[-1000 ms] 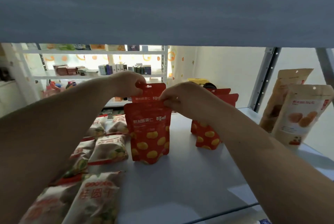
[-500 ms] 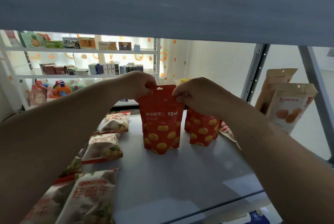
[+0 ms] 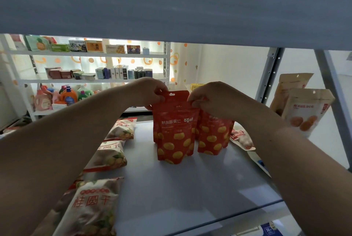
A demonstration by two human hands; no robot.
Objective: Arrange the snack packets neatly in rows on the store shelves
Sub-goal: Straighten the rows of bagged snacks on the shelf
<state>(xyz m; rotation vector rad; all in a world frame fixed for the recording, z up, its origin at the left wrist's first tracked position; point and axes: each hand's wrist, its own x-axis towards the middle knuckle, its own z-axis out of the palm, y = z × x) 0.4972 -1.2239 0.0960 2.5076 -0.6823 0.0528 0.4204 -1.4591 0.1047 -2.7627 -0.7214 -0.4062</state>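
A red snack packet (image 3: 175, 136) with yellow chestnut prints stands upright on the grey shelf (image 3: 182, 193). My left hand (image 3: 150, 92) pinches its top left corner and my right hand (image 3: 211, 98) pinches its top right corner. Another red packet stands just behind it. A second stack of red packets (image 3: 213, 134) stands upright to its right, partly hidden by my right wrist. White longan packets (image 3: 112, 157) lie flat in a column along the shelf's left side, the nearest one (image 3: 89, 209) at the front.
The shelf above (image 3: 171, 7) hangs low overhead. Two beige pouches (image 3: 304, 110) stand at the right past the grey uprights (image 3: 270, 75). A flat packet (image 3: 242, 138) lies behind the red stack. Background shelves (image 3: 91, 79) hold boxes and detergent bottles.
Both hands have carried the red packet slightly right and set it standing beside the other red packets. The camera view has shifted, so the far shelves show more.
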